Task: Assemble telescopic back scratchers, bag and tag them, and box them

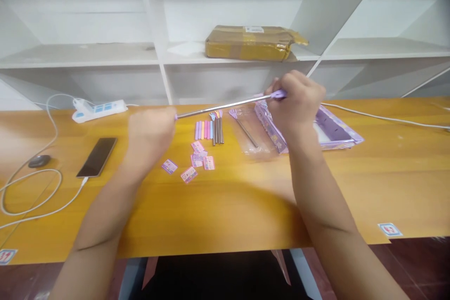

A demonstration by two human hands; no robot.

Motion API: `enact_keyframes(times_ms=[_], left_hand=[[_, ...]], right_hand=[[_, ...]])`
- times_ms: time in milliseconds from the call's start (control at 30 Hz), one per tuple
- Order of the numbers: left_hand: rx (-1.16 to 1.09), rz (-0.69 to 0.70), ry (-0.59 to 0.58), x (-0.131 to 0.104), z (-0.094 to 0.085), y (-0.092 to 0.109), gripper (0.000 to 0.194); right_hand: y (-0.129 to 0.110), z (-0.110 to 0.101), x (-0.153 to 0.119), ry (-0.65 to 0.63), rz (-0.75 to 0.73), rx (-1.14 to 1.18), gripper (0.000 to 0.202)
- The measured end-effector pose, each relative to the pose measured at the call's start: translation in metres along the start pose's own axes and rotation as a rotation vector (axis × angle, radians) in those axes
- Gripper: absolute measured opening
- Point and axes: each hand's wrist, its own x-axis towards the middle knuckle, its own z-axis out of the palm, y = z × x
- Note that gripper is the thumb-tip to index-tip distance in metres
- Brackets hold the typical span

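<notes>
A thin silver telescopic rod (pixel 225 106) stretches between my two hands above the table. My left hand (pixel 151 133) is closed round its purple handle end. At the other end, my right hand (pixel 295 98) grips the light purple head. Below the rod lie several pink, yellow and blue tubes (pixel 203 130) beside several metal rods with hand-shaped tops (pixel 218 130). Another rod with a purple hand-shaped top (pixel 246 130) rests on clear plastic packaging (pixel 258 149). Small pink printed cards (pixel 189 175) are scattered nearer to me.
A purple open box (pixel 335 133) sits partly behind my right arm. On the left are a phone (pixel 96 157) with a white cable, a dark earbud case (pixel 39 161) and a power strip (pixel 100 110). A taped cardboard box (pixel 249 44) stands on the shelf (pixel 116 54).
</notes>
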Motion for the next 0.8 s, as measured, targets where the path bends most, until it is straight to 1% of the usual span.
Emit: enact_keyframes(times_ms=[67,167,233,300,367,467,567,700,800], left_hand=[[-0.046,0.003,0.013,-0.006,-0.001,0.011,0.024],[-0.077,-0.015,0.022,-0.011,-0.005,0.020,0.025],[-0.095,-0.008,-0.010,-0.012,-0.009,0.028,0.024],[-0.122,0.005,-0.064,-0.014,-0.012,0.037,0.022],[-0.151,0.017,-0.100,-0.017,-0.015,0.044,0.021],[-0.159,0.009,-0.101,-0.020,-0.017,0.047,0.021],[-0.159,-0.003,-0.094,-0.021,-0.019,0.045,0.022],[-0.164,-0.026,-0.106,-0.022,-0.022,0.045,0.022],[-0.141,-0.011,-0.116,-0.021,-0.021,0.045,0.021]], right_hand=[[-0.018,0.002,-0.009,-0.007,-0.006,-0.001,0.022],[-0.041,0.002,-0.023,0.001,-0.035,-0.005,0.019],[-0.058,0.002,-0.033,-0.007,-0.084,-0.004,0.019],[-0.075,0.004,-0.043,-0.044,-0.135,-0.010,0.022],[-0.087,0.005,-0.051,-0.061,-0.161,-0.022,0.026],[-0.094,0.008,-0.055,-0.035,-0.166,-0.035,0.029],[-0.092,0.011,-0.056,-0.009,-0.172,-0.044,0.032],[-0.092,0.015,-0.057,-0.005,-0.177,-0.063,0.032],[-0.091,0.015,-0.057,0.003,-0.189,-0.078,0.030]])
